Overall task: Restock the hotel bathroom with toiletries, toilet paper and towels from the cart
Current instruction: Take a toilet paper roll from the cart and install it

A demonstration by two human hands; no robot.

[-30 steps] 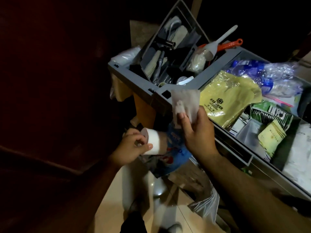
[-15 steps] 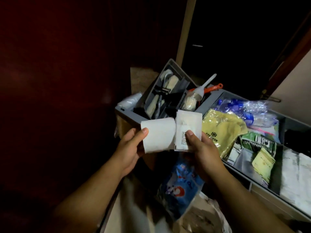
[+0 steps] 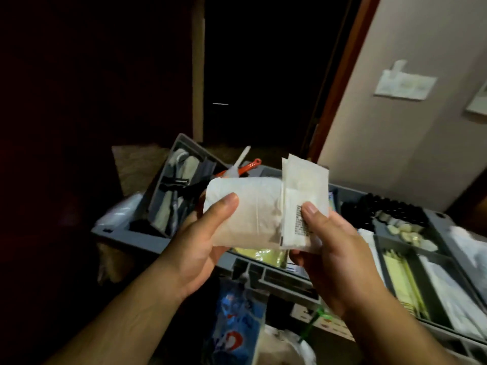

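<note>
A white toilet paper roll (image 3: 245,212) lies sideways in my left hand (image 3: 195,248), thumb on top and fingers curled beneath it. Touching its right end, my right hand (image 3: 332,256) pinches a few flat white sachets (image 3: 303,196) with small black print, thumb on the front. Both are held above the grey housekeeping cart (image 3: 131,235), whose compartments show yellow packets (image 3: 403,280), white packets (image 3: 453,288) and dark bottle caps (image 3: 395,209).
A tilted grey caddy (image 3: 181,185) with cloths and tools sits at the cart's left end, a white brush (image 3: 241,160) and orange handle (image 3: 247,165) beside it. A blue printed bag (image 3: 234,325) hangs off the cart's front. Beige wall to the right, dark doorway ahead.
Both hands rose with the roll and sachets and came closer to the camera. The view tilted up, so the wall and doorway now show.
</note>
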